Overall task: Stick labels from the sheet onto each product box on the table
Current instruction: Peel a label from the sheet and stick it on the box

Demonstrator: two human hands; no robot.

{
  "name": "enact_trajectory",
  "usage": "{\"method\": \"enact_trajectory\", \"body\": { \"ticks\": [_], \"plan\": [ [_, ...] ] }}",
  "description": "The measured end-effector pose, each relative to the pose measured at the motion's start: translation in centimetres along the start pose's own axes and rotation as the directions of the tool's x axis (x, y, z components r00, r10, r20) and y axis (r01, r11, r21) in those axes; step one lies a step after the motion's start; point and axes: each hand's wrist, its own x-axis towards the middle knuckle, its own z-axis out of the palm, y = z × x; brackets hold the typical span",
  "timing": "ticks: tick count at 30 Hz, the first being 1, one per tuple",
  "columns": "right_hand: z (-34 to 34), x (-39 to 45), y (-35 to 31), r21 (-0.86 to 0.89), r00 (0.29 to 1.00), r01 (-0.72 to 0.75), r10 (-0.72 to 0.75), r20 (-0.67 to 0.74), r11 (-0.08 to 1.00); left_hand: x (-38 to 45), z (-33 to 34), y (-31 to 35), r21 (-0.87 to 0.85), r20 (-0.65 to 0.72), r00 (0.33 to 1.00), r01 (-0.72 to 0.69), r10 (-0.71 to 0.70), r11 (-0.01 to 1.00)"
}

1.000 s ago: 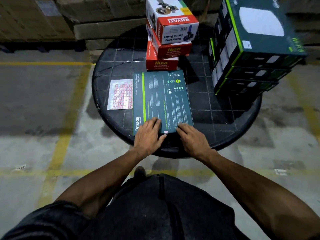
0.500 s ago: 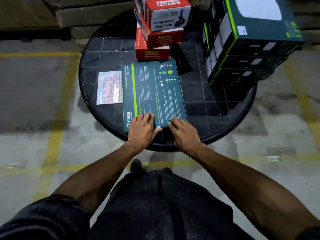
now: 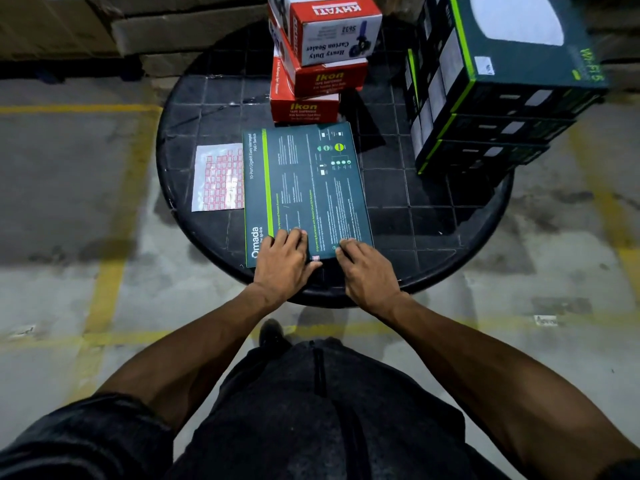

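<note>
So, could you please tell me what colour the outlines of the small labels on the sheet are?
Red outlines on the white label sheet, clearest in the head view.

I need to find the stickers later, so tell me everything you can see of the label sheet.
The label sheet is a pale, glossy-looking rectangle printed with rows of small red-bordered labels; several spots near its top left look bare. It lies flat on the round black table, left of the flat dark Omada box, its right edge meeting or slipping just under that box. Neither hand touches it.
</note>
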Motion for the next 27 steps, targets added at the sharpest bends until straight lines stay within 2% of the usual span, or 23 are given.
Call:
{"method": "enact_trajectory", "body": {
  "ticks": [10, 15, 21, 27],
  "plan": [
    [-0.3, 0.0, 0.0, -0.023, 1.0, 0.007, -0.008, -0.016, 1.0, 0.2, -0.4, 0.3, -0.057, 0.069, 0.997, 0.026, -0.022, 0.998],
    [-0.5, -0.1, 0.1, 0.004, 0.998, 0.016, -0.016, -0.059, 1.0, 0.0, -0.2, 0.2, -0.083, -0.089, 0.996, 0.019, -0.027, 0.996],
    [-0.5, -0.1, 0.0, 0.023, 0.996, 0.012, -0.01, -0.083, 1.0, 0.3, 0.0, 0.2, -0.028, -0.117, 0.993, -0.001, -0.002, 1.0],
    [-0.5, -0.1, 0.1, 0.02, 0.998, 0.016, -0.015, -0.06, 1.0, 0.8, 0.6, -0.4, -0.02, -0.233, 0.966, -0.124, 0.116, 0.992]
  ]
}}
